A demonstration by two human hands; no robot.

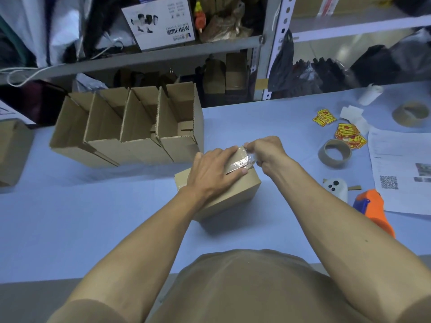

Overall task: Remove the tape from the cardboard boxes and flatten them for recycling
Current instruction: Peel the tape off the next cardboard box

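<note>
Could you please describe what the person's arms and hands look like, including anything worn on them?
Both forearms are bare, with no sleeves showing. The left hand and right hand carry no gloves, rings, watch or bracelets. A tan top covers the torso below.

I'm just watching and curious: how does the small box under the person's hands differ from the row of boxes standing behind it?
The small box is closed, with clear tape partly peeled from its top; the row of boxes stands open, flaps up and insides showing. The small box is handled: left hand presses on it while right hand pinches the tape. The row is untouched. Both are plain brown cardboard on the blue table.
</note>
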